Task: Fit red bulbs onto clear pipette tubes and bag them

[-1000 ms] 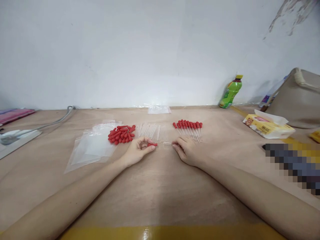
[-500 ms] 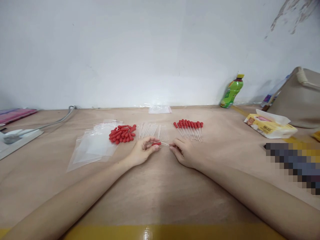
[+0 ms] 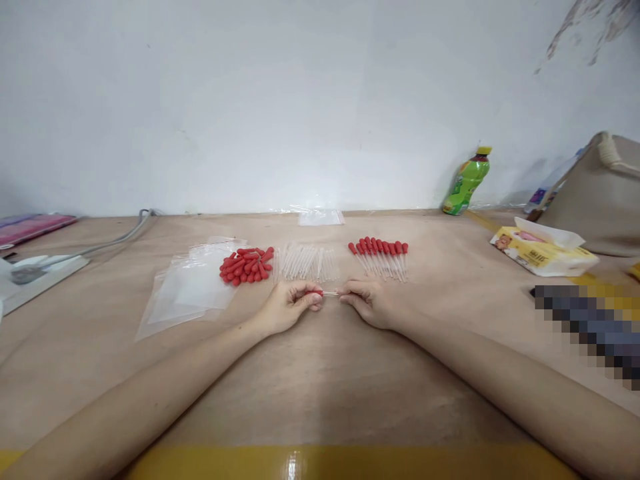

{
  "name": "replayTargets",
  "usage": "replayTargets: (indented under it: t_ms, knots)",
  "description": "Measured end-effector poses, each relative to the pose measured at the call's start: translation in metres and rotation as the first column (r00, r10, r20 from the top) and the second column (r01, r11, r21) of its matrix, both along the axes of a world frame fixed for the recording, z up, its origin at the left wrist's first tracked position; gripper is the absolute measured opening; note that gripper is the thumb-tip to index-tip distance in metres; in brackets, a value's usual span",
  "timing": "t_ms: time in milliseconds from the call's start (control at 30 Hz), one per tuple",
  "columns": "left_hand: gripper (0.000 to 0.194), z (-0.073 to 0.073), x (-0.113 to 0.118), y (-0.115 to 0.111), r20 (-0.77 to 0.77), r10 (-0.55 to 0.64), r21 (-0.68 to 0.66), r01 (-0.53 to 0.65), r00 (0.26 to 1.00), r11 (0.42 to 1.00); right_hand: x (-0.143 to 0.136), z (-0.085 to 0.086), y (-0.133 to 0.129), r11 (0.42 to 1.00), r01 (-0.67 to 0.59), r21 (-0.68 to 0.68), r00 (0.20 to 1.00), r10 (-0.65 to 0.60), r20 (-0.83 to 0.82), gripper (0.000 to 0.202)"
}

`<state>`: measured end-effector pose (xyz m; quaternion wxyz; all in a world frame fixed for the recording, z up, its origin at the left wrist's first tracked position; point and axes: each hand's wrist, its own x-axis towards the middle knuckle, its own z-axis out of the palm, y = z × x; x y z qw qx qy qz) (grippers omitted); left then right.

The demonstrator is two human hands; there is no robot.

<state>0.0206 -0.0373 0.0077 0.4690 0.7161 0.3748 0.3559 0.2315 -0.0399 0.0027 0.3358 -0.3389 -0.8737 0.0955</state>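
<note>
My left hand (image 3: pixel 293 307) is closed around a red rubber dropper bulb (image 3: pixel 315 292). From its mouth a clear glass dropper tube (image 3: pixel 330 293) runs level to my right hand (image 3: pixel 365 301), which pinches the far end between thumb and fingers. How deep the tube sits in the bulb I cannot tell. Behind my left hand lies a heap of loose red bulbs (image 3: pixel 246 267). Several bare tubes (image 3: pixel 307 261) lie side by side behind the gap between my hands. Beyond my right hand, several droppers with red bulbs fitted (image 3: pixel 383 257) lie in a row.
Clear plastic bags (image 3: pixel 193 287) lie to the left, and a small one (image 3: pixel 320 218) by the wall. A grey cable (image 3: pixel 120 237) runs at far left. To the right are a green bottle (image 3: pixel 467 181), a tissue pack (image 3: pixel 545 252) and a beige bag (image 3: pixel 595 193).
The bulb and tube have come into line, lying straighter between my hands. My left fingers have closed further over the bulb. The view has shifted slightly.
</note>
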Motion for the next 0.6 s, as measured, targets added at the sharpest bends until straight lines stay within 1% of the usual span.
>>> replayTargets:
  t_ms: [100,167,267,333,400,467,533,600]
  knots:
    - [0.020,-0.001,0.000,-0.001,-0.036,-0.020,0.022,0.020,0.999,1.000,0.002,0.000,0.002,1.000,-0.017,0.009,0.999,0.017,0.050,0.013]
    - [0.021,-0.001,0.000,-0.002,-0.075,-0.016,0.070,0.021,0.997,0.997,0.002,0.000,0.001,0.999,-0.005,0.047,0.995,0.001,0.100,0.014]
    - [0.022,-0.002,0.000,-0.003,-0.163,0.027,0.176,0.002,0.986,0.984,-0.001,0.000,-0.004,0.986,0.068,0.154,0.983,-0.093,0.160,0.017]
    - [0.021,-0.002,0.000,-0.003,-0.201,0.068,0.243,-0.018,0.977,0.970,-0.003,-0.001,-0.007,0.974,0.106,0.202,0.979,-0.138,0.150,0.019]
    - [0.020,-0.003,-0.001,-0.002,-0.195,0.099,0.280,-0.042,0.976,0.959,-0.004,-0.001,-0.010,0.974,0.128,0.188,0.982,-0.151,0.113,0.017]
    - [0.021,-0.003,-0.002,-0.001,-0.175,0.114,0.295,-0.058,0.978,0.954,-0.003,0.002,-0.012,0.979,0.149,0.142,0.982,-0.163,0.091,0.014]
    - [0.023,-0.004,-0.003,0.000,-0.178,0.107,0.298,-0.050,0.978,0.953,-0.001,0.006,-0.014,0.981,0.157,0.112,0.981,-0.169,0.101,0.011]
    - [0.023,-0.004,-0.003,0.000,-0.195,0.091,0.298,-0.029,0.976,0.954,0.001,0.009,-0.016,0.985,0.131,0.111,0.982,-0.145,0.121,0.009]
